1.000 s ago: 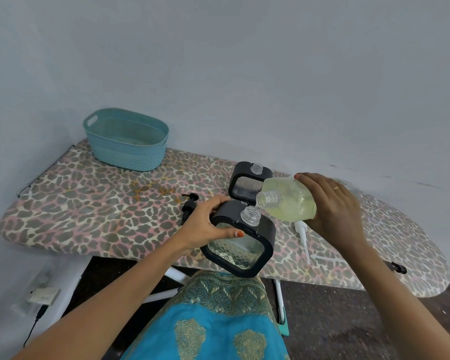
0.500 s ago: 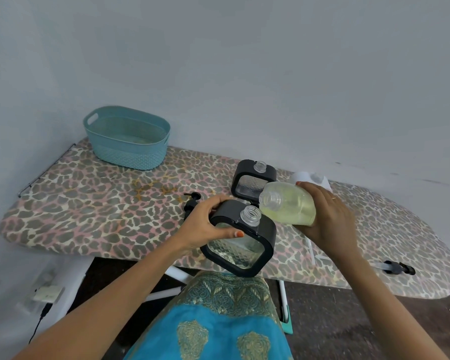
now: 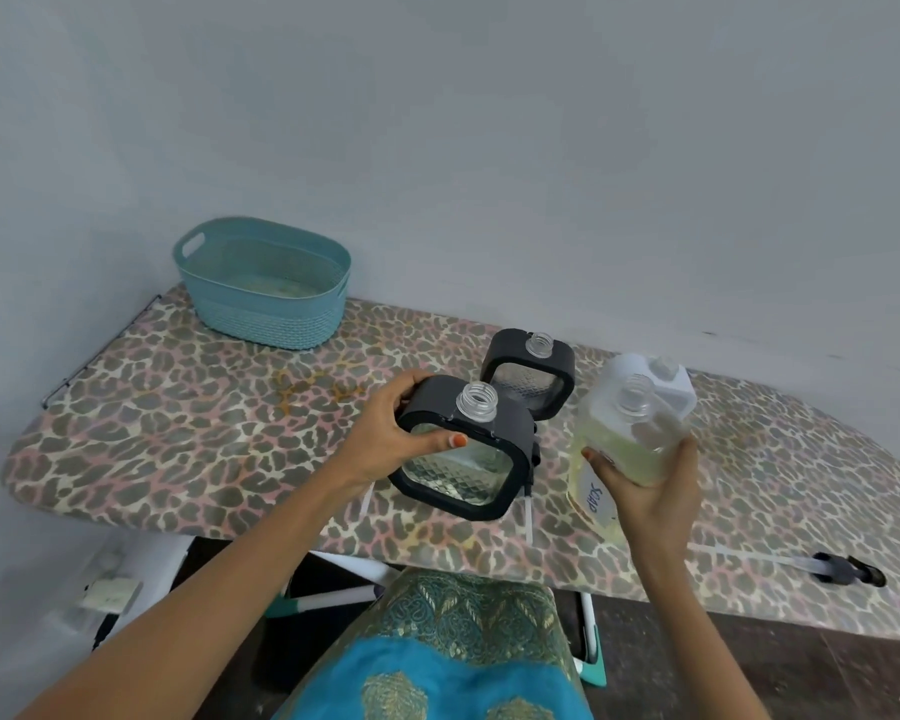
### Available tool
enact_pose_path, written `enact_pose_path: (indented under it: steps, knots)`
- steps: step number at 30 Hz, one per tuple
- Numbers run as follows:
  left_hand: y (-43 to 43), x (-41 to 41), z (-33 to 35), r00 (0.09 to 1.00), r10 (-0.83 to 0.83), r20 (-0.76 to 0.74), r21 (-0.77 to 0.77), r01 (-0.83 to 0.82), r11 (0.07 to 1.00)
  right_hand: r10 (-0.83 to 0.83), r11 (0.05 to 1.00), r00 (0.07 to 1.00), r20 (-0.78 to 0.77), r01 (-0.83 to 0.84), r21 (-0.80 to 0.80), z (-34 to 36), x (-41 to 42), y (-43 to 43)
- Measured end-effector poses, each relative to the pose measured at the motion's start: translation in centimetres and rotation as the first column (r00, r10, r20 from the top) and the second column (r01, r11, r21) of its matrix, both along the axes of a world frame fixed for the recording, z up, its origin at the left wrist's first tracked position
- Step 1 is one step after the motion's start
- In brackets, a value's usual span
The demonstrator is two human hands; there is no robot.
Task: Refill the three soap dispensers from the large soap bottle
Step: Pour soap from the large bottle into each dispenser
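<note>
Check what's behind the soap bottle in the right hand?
A white dispenser with an open neck stands on the ironing board right behind the soap bottle held by the right hand. The bottle covers its lower front; fill level not visible.

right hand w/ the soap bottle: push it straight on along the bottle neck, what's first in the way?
Probably the white dispenser standing just behind the soap bottle in the right hand; the neck points up and away toward it. Depth between them is unclear.

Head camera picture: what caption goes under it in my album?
Left hand holds dispenser; right hand holds soap bottle.
</note>
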State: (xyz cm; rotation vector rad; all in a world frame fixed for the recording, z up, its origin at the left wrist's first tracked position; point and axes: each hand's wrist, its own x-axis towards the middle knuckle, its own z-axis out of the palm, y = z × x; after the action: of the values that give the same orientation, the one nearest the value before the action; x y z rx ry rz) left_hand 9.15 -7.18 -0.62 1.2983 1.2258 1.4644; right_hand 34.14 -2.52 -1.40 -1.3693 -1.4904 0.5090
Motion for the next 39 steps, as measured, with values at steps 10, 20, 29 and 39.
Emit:
enact_pose_path:
  steps: [10,20,29,39]
  knots:
    - [3.7,-2.7,0.7,0.984,0.165,0.064,-0.019,-0.165,0.986,-0.110,0.993,0.961,-0.254,0.096,-0.068,-0.9,1.2,0.1]
    - [8.6,-6.2,0.3,0.972,0.206,0.115,-0.046,-0.202,0.978,-0.155,0.987,0.928,-0.337,0.160,-0.014,-2.5,1.1,0.8]
    - [11.1,-8.1,-3.2,0.963,0.227,0.147,-0.172,-0.202,0.964,-0.161,0.982,0.911,-0.379,0.186,0.028,-3.7,1.2,1.4]
    - [11.4,-8.3,-4.0,0.969,0.206,0.140,-0.207,-0.175,0.963,-0.184,0.977,0.896,-0.404,0.212,0.024,-3.6,0.7,1.5]
